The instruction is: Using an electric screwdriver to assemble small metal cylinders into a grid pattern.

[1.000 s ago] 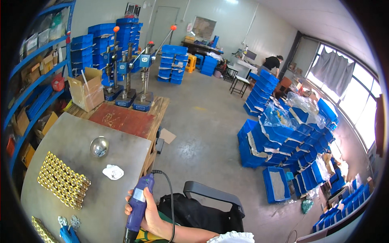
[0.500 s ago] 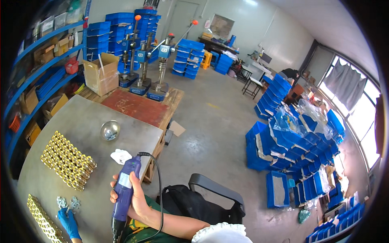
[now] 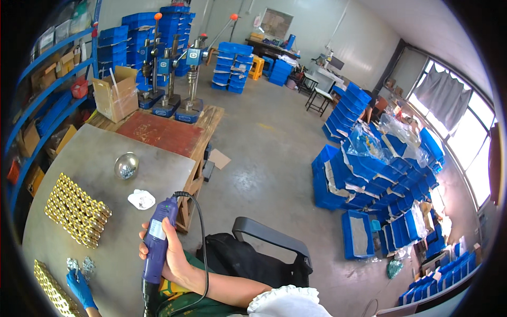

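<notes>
My right hand is wrapped round a purple electric screwdriver, held upright with its black tip end down and its cord at the top. In a blue glove, my left hand reaches to two small piles of silver screws, its fingertips drawn together at the nearer edge. What they pinch, if anything, is too small to make out. Close to the left hand stands a row of brass-coloured cylindrical parts. A larger block of the same gold parts stands farther up the grey table.
A metal bowl with small silver pieces and a crumpled white wrapper lie on the table. Hand presses and a cardboard box stand beyond. At right are stacked blue bins; a black chair is beside me.
The whole view has shifted, so the table and room appear farther left and slightly higher. My right hand keeps the electric screwdriver; my left hand stays at the screw piles.
</notes>
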Available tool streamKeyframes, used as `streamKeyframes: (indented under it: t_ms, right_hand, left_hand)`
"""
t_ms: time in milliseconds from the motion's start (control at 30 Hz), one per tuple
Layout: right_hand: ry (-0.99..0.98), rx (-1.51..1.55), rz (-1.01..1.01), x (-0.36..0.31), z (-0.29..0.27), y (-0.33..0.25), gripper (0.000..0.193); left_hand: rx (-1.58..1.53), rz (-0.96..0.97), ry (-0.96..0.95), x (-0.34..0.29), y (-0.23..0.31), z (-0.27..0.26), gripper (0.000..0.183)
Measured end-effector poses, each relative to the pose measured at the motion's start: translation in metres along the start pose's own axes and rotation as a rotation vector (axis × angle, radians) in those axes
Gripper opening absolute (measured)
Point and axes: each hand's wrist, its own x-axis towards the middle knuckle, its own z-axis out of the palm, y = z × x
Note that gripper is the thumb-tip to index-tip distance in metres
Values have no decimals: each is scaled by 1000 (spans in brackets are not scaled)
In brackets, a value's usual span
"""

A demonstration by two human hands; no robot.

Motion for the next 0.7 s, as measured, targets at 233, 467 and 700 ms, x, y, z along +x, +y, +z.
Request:
streamKeyframes:
  t_ms: [233,467,700]
  right_hand:
    - [14,-21,36,-8,3,-5,51]
    - [11,-12,28,-3,1,-7,50]
    - [136,-78,62,5,2,5,54]
  left_hand:
    - [-11,-31,-75,-1,-15,20,14]
    - [-55,-59,-62,-6,19,7,9]
    - [82,18,-27,-12,40,-30,17]
